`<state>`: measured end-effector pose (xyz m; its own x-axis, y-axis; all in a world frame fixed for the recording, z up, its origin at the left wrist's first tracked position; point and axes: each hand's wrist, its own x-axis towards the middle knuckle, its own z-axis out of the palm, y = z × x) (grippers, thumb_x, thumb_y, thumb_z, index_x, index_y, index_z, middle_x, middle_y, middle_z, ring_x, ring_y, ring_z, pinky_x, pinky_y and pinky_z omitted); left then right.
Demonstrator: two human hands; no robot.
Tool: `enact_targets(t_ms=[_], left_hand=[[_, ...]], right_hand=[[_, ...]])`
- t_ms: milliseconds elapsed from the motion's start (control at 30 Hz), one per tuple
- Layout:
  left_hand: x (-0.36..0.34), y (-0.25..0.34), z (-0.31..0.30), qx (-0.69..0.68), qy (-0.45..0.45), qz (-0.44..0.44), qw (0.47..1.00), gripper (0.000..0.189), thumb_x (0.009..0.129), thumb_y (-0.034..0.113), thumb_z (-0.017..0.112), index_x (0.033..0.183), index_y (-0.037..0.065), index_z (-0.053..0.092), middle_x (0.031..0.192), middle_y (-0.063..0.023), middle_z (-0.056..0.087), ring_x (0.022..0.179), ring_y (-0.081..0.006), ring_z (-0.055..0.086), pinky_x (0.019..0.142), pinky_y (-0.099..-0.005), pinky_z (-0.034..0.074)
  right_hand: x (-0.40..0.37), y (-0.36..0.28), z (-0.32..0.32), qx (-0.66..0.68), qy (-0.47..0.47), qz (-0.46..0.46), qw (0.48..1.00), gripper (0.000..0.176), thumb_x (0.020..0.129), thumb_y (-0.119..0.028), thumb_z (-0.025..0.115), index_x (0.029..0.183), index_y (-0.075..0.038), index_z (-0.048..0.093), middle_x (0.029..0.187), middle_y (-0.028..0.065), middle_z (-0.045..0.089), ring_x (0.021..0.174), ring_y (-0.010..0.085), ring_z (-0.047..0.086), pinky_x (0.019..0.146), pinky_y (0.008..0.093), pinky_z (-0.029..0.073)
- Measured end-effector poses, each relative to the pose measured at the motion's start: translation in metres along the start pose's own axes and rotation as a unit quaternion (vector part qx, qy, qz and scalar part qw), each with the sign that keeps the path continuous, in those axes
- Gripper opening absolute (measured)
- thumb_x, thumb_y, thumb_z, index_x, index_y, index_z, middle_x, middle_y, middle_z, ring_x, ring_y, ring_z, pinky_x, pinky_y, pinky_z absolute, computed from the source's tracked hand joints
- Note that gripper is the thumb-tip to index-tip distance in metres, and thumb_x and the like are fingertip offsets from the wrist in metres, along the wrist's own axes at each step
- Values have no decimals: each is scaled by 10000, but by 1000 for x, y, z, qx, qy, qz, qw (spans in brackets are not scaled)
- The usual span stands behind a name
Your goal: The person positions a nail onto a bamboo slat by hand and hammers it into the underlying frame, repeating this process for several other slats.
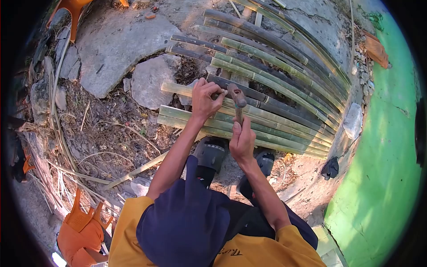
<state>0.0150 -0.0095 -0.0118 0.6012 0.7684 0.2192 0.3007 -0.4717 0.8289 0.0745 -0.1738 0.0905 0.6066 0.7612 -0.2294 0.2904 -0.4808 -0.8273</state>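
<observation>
My right hand is wrapped round the handle of a hammer, its worn metal head raised beside my left hand. My left hand rests over the bamboo slats, thumb and fingertips pinched together close to the hammer head. Whatever small thing sits in that pinch is too small to make out. Under both hands lie several split bamboo slats, green and dark, side by side in a fanned row. Nearest my feet, a wider green slat runs along the row's edge.
Broken concrete slabs and dry debris cover the ground at left. An orange plastic chair stands at lower left, and another orange chair at upper left. A green floor with a white stone beside it borders the right.
</observation>
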Motion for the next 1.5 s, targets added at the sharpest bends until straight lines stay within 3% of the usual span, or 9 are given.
enact_targets(t_ms=[200, 333, 467, 567, 667, 733, 967, 1100, 1500], left_hand=[[5, -5, 2, 32, -20, -14, 999, 144, 695, 106, 833, 716, 83, 693, 689, -13, 609, 749, -251, 501, 731, -402, 416], [1, 0, -1, 25, -11, -8, 1000, 144, 701, 105, 833, 712, 86, 691, 690, -15, 612, 743, -255, 500, 726, -407, 408], [2, -1, 0, 11, -7, -4, 1000, 152, 710, 113, 839, 711, 84, 690, 690, -15, 614, 741, -258, 498, 728, -407, 405], [1, 0, 2, 13, 8, -2, 1000, 153, 708, 116, 841, 710, 86, 691, 689, -10, 612, 739, -255, 496, 729, -405, 404], [1, 0, 2, 13, 3, -3, 1000, 149, 702, 111, 838, 709, 87, 691, 685, -6, 607, 733, -252, 495, 725, -404, 404], [3, -2, 0, 25, -6, -3, 1000, 146, 704, 108, 837, 710, 86, 693, 684, -9, 604, 734, -252, 495, 731, -405, 403], [-1, -2, 3, 10, 8, 10, 1000, 173, 684, 94, 832, 696, 74, 661, 686, -21, 586, 738, -257, 487, 725, -406, 409], [2, -4, 3, 17, -12, 1, 1000, 157, 691, 86, 817, 707, 74, 661, 685, -34, 576, 744, -261, 487, 747, -399, 416], [0, -7, 3, 23, -10, 8, 1000, 178, 720, 145, 888, 780, 112, 724, 733, 0, 593, 792, -235, 529, 775, -396, 423]], right_hand=[[10, 27, 9, -76, -4, -38, 996, 216, 1091, -128, 505, 1258, 10, 500, 771, 271, 639, 713, 506, 661, 582, 550, 462], [0, 8, 7, 6, 50, -58, 997, 191, 1096, -146, 496, 1209, 8, 490, 764, 300, 628, 729, 541, 645, 601, 598, 456], [10, 30, 12, -89, -9, -27, 996, 187, 1100, -137, 486, 1215, 9, 502, 741, 272, 614, 698, 515, 648, 594, 562, 473], [-1, -3, -1, -18, 4, 14, 1000, 161, 1099, -149, 493, 1141, 6, 501, 757, 310, 620, 735, 554, 630, 608, 608, 451], [6, 2, 2, 23, 71, -54, 996, 159, 1100, -150, 495, 1105, 8, 499, 751, 314, 615, 723, 556, 620, 602, 610, 431], [15, 25, 11, -106, -24, -26, 994, 154, 1102, -136, 491, 1137, 13, 506, 711, 287, 597, 675, 518, 629, 580, 559, 444], [3, 7, 6, -6, 29, -9, 1000, 175, 1102, -168, 496, 1097, 7, 482, 709, 309, 606, 703, 567, 609, 588, 629, 400], [10, 26, 13, -102, -24, 1, 994, 186, 1096, -171, 508, 1128, 10, 481, 714, 314, 620, 724, 565, 627, 603, 646, 418], [17, 46, 11, -67, -11, 44, 997, 200, 1104, -179, 505, 1085, 19, 506, 690, 290, 598, 696, 564, 600, 578, 593, 406]])
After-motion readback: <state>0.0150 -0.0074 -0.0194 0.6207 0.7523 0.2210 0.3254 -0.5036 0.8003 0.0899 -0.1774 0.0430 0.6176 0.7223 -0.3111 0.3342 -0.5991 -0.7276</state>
